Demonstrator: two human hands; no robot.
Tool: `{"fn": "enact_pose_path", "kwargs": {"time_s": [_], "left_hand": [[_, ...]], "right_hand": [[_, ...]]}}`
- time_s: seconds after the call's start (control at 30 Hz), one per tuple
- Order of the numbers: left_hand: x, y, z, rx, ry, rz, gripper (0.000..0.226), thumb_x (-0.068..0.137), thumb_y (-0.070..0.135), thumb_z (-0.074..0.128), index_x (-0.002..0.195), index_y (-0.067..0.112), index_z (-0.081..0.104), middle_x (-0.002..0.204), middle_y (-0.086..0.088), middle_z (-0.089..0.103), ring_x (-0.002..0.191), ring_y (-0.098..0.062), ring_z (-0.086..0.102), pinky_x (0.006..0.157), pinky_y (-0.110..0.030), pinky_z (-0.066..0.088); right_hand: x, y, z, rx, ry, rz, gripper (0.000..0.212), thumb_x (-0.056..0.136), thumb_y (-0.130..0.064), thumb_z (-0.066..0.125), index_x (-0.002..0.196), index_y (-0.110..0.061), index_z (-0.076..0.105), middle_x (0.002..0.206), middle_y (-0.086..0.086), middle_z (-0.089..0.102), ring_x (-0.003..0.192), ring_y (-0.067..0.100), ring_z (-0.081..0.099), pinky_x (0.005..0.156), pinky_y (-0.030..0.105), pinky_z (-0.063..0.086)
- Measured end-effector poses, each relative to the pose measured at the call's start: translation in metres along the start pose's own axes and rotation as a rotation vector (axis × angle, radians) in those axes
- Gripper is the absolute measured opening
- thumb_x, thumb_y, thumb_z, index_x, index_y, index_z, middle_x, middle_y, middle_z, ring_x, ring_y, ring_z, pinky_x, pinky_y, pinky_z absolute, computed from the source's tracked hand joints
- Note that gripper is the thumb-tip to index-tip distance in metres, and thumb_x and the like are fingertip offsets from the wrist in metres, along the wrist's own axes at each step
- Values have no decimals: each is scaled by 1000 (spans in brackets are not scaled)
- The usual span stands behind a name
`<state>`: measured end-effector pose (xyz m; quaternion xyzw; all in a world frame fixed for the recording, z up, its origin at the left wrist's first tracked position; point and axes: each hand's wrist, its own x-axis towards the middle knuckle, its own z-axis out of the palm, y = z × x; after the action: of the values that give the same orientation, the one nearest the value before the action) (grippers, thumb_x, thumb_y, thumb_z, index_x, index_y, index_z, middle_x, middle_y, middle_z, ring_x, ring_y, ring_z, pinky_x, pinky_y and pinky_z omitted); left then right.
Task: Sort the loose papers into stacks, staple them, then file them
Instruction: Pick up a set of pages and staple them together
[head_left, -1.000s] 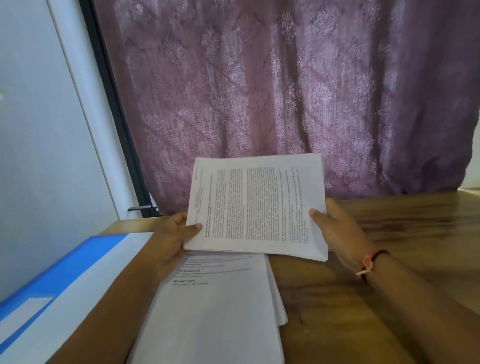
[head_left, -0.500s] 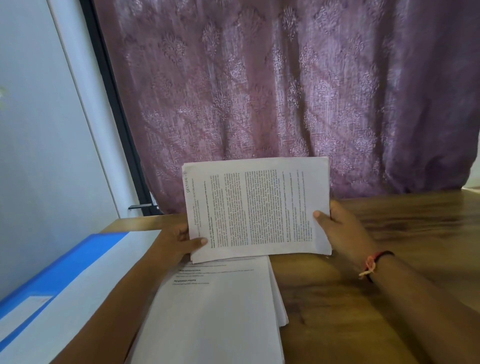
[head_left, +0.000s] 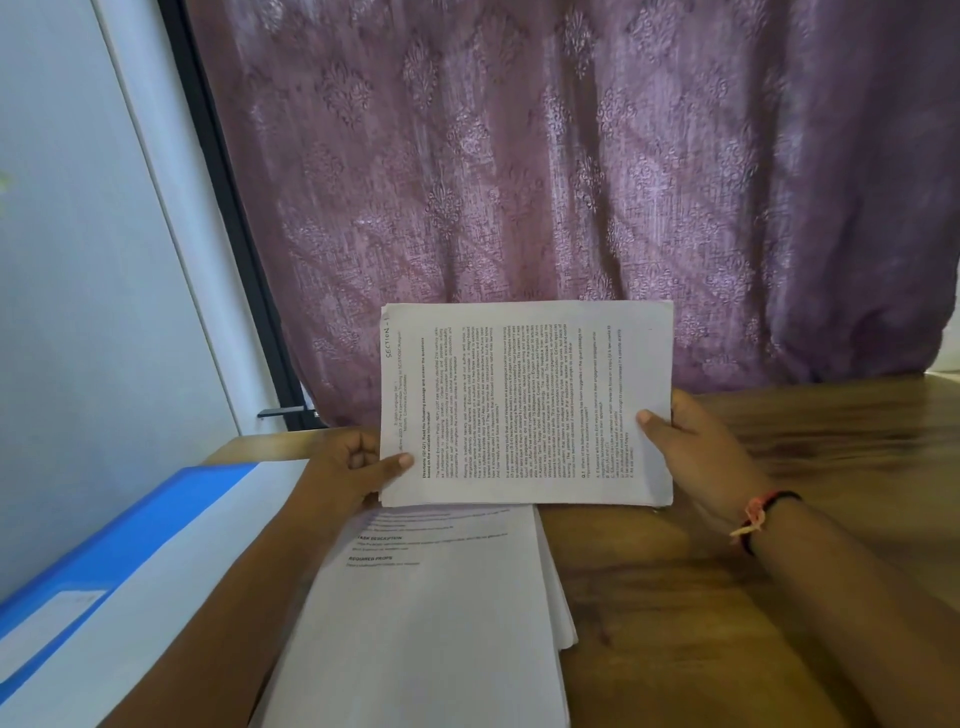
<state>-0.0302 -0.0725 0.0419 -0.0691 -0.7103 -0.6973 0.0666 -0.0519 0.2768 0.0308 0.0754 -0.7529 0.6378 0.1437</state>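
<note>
A bundle of printed sheets (head_left: 524, 400) stands on its long edge, upright above the wooden table (head_left: 727, 623), its text running sideways. My left hand (head_left: 348, 467) grips its lower left edge, thumb on the front. My right hand (head_left: 691, 447) grips the lower right edge, thumb on the printed face. Below it a second stack of white papers (head_left: 431, 623) lies flat on the table, its top sheet showing a few printed headings.
A blue and white file folder (head_left: 104, 587) lies at the left edge of the table. A purple patterned curtain (head_left: 571, 182) hangs behind the table, beside a white wall and a black window frame (head_left: 228, 234). Bare wood shows at the right.
The held bundle has tipped up from a tilted, slanted position to upright and square, and its lower edge has come down close to the stack below. Both hands kept their grip.
</note>
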Motion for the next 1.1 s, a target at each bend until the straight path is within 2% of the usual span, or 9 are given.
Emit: {"fn": "enact_pose_path", "kwargs": {"time_s": [0.1, 0.2, 0.4, 0.5, 0.67, 0.83, 0.93, 1.0, 1.1], "left_hand": [[2, 1, -1, 164, 57, 30, 33, 87, 9, 76, 110, -8, 59, 102, -7, 79, 91, -26, 77, 71, -36, 64], [6, 1, -4, 275, 71, 27, 37, 85, 15, 79, 109, -6, 60, 101, -4, 79, 89, -26, 77, 81, -49, 63], [8, -4, -7, 321, 60, 15, 28, 86, 12, 78, 110, 5, 64, 106, 2, 78, 91, -22, 77, 77, -43, 64], [12, -4, -13, 386, 86, 18, 28, 83, 12, 80, 107, 12, 64, 100, 8, 78, 84, -20, 77, 68, -32, 63], [17, -18, -21, 385, 4, -132, 39, 81, 12, 83, 114, 11, 63, 97, -7, 78, 70, -35, 65, 77, -38, 56], [14, -15, -22, 505, 4, -76, 31, 86, 18, 79, 108, 4, 62, 91, -19, 71, 66, -22, 66, 57, -26, 54], [16, -13, -22, 440, 30, -79, 32, 84, 19, 81, 108, 12, 61, 102, -3, 76, 79, -25, 72, 69, -29, 56], [14, -7, -16, 417, 56, -37, 28, 86, 18, 79, 108, 17, 61, 108, 9, 76, 87, -23, 76, 73, -29, 60], [8, 0, -11, 360, 46, -12, 27, 87, 22, 76, 109, 17, 61, 109, 9, 75, 91, -24, 76, 74, -36, 64]], "right_hand": [[1, 0, -1, 15, 6, 1, 25, 104, -23, 48, 125, -29, 61, 117, -11, 71, 107, 15, 68, 95, 46, 55], [1, 0, 0, 18, 16, 4, 24, 104, -21, 48, 123, -28, 61, 118, -10, 71, 108, 15, 67, 96, 46, 54], [-1, -1, 2, 16, 18, -1, 23, 105, -20, 48, 123, -25, 61, 119, -8, 70, 107, 14, 67, 94, 42, 55], [-2, -2, 3, -1, 13, -15, 24, 105, -20, 48, 125, -22, 59, 118, -8, 70, 106, 13, 68, 89, 38, 56], [-8, -3, 6, -88, -73, -23, 26, 105, -18, 46, 128, -27, 55, 111, -20, 65, 99, -1, 63, 75, 17, 50], [-8, 0, 6, -98, -104, -13, 29, 105, -20, 46, 131, -30, 53, 112, -23, 64, 102, -2, 63, 71, 14, 50], [-7, -2, 5, -72, -85, -33, 28, 105, -20, 46, 128, -33, 54, 114, -22, 65, 101, -2, 63, 79, 19, 52], [-5, -3, 2, -32, -62, -34, 25, 105, -21, 46, 124, -35, 55, 115, -20, 67, 103, 2, 65, 89, 29, 55], [-1, -1, 0, 13, -38, -18, 26, 105, -22, 46, 127, -31, 57, 121, -12, 69, 110, 11, 66, 98, 42, 53]]}}
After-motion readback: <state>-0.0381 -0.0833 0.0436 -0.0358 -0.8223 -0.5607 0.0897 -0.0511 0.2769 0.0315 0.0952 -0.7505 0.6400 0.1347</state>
